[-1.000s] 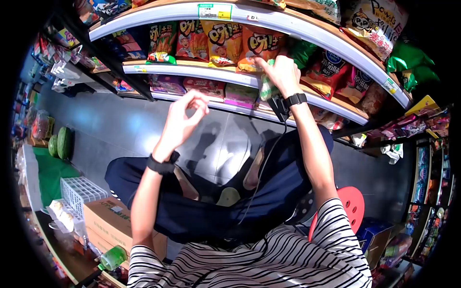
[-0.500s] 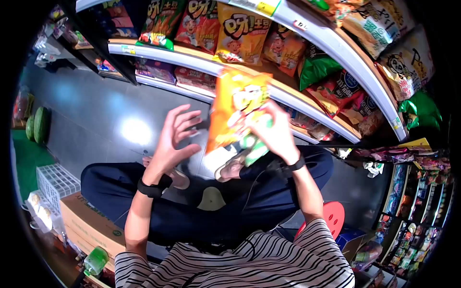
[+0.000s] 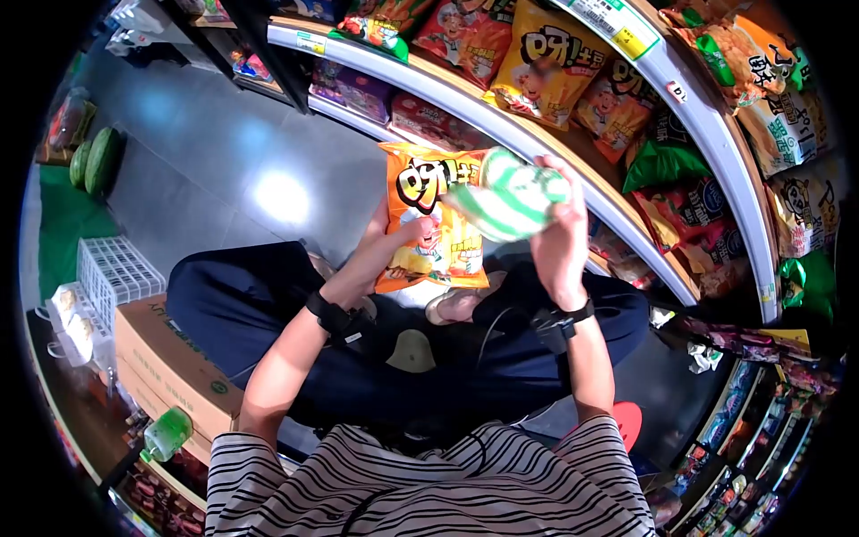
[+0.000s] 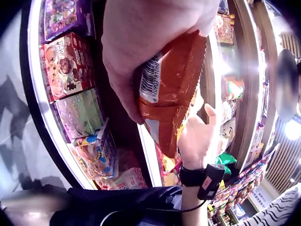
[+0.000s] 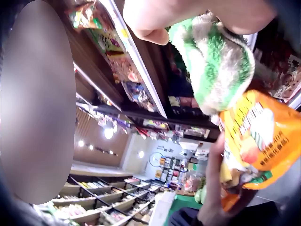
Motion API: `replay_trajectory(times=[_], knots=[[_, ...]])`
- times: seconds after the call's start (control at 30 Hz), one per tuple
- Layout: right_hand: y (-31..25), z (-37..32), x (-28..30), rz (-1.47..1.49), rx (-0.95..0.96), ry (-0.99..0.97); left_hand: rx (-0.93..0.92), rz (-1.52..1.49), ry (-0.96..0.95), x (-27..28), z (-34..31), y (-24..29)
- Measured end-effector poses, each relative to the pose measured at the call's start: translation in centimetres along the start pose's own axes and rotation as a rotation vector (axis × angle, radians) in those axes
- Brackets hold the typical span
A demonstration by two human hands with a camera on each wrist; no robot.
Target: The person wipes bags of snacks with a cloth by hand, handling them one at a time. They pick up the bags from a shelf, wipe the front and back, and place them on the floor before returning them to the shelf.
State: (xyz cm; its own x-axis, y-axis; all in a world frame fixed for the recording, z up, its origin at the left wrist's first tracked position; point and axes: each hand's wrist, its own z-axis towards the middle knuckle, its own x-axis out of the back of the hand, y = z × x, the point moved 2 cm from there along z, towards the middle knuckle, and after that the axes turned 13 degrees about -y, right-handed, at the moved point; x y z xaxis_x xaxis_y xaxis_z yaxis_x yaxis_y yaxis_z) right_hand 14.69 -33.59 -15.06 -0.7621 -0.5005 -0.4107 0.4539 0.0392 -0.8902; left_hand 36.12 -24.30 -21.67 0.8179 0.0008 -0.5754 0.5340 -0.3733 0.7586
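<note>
My left hand [image 3: 389, 246] grips an orange bag of potato chips [image 3: 416, 183] by its left side, thumb across the front, holding it upright over my lap. In the left wrist view the bag's orange back with a barcode shows beneath the fingers. My right hand [image 3: 562, 246] holds a green-and-white striped cloth [image 3: 514, 199], blurred by motion, at the bag's upper right. The right wrist view shows the fluffy cloth [image 5: 216, 66] hanging from the fingers, its lower end overlapping the edge of the bag [image 5: 268, 136].
A curved shelf with several chip bags [image 3: 546, 67] runs ahead and to the right, above a lower shelf with boxed snacks [image 3: 434, 123]. At left are a cardboard box [image 3: 170, 358], a white basket [image 3: 116, 268], a green bottle [image 3: 168, 434] and watermelons [image 3: 103, 161]. A red stool [image 3: 628, 425] shows behind my right arm.
My right hand has brought the orange bag down from the shelf, and the left hand has taken hold of it. The right hand now holds only the cloth, raised beside the bag.
</note>
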Motion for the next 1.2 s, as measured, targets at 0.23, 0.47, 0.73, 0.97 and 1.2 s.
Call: replay_trajectory(times=[0.23,0.47,0.73,0.97,1.2], knots=[[2.7,-2.6,-4.7,-1.100,0.139,-0.518,-0.103,-0.098,0.065,1.6,-0.4,-1.3],[2.5,-2.9,-3.5,-1.055,0.145,-0.502,-0.134,-0.102,0.028,1.2,-0.5,1.9],[0.7,-0.4,0.0,-0.666,-0.041,0.113,-0.033,0.217,-0.194,-1.1,-1.3,-0.3],[2.5,-1.4,-3.3,-1.140,0.039,-0.443,-0.104,0.543,-0.135,-0.3,-1.2,-1.5],[2.1,0.3,0.9,-1.108,-0.088,-0.048,-0.158,0.535,-0.112,-0.6,-1.7,0.0]])
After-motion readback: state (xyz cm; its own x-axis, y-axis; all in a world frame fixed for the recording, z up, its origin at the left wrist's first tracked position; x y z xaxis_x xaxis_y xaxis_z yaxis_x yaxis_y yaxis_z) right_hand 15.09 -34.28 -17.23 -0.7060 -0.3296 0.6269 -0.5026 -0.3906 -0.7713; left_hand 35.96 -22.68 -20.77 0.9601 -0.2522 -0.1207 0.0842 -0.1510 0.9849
